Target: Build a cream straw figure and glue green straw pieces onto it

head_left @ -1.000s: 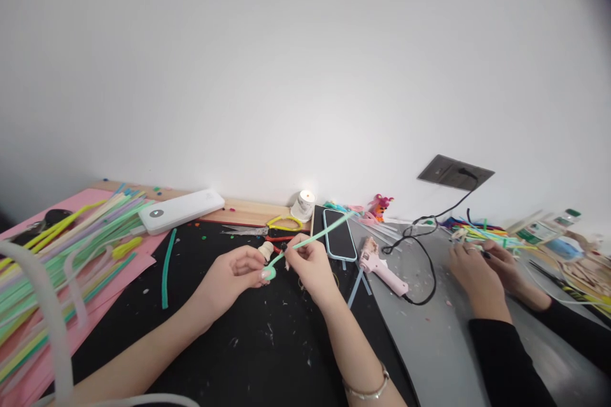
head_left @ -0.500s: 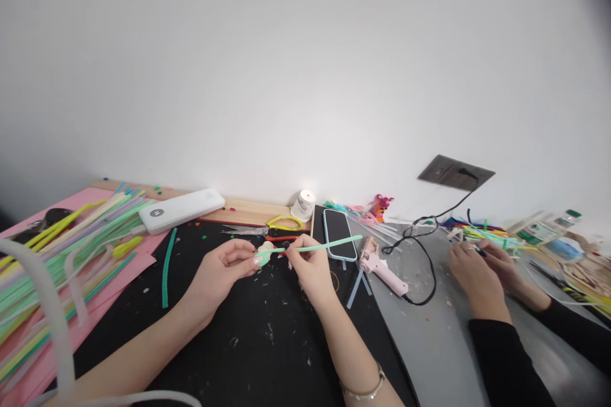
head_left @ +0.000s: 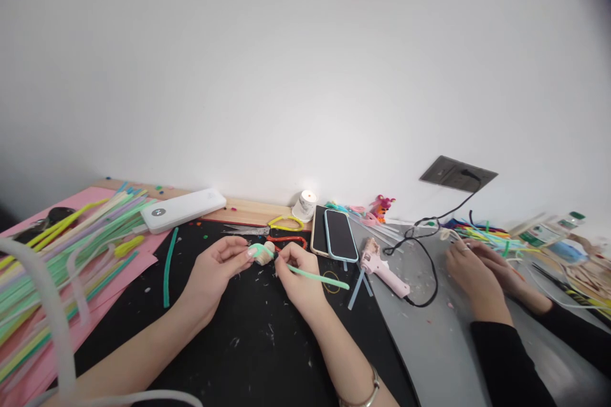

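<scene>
"Pale wall (head_left: 286, 89) at the desk's back edge, and a black mat (head_left: 267, 356) reaching forward from there. Where's the green strip (head_left: 322, 277)?"

"Over the mat, toward its back edge, between the two hands and just in front of the scissors (head_left: 258, 230). One end is wrapped against a ribbed, cream-coloured piece (head_left: 262, 259)."

"And the grip on each side?"

"Left hand (head_left: 212, 273): thumb and forefinger pinched together on the wrapped green end, the other fingers loosely curled. Whether the fingertips also press the cream-coloured piece, I can't tell. Right hand (head_left: 301, 276): a close pinch on the strip just beside that piece, the free length passing out across the hand."

"Which way does it point?"

"Its long axis runs from the wrap toward the mat's right edge, slanting a little to the front of the desk. The free end sits forward of the blue-edged phone (head_left: 341, 235). That stretch is almost straight; the wrapped end curves."

"How would it handle?"

"Light, I'd say, and fuzzy rather than slippery: soft outside, yet stiff enough to keep its line unsupported. There may be wire inside, so a sharp kink might not straighten out cleanly."

"Best place to take hold?"

"One gentle pinch on the wrap, so it isn't flattened, and another on the strip close beside the cream-coloured piece. Out at the free end, the length could bow and control would suffer."
</scene>
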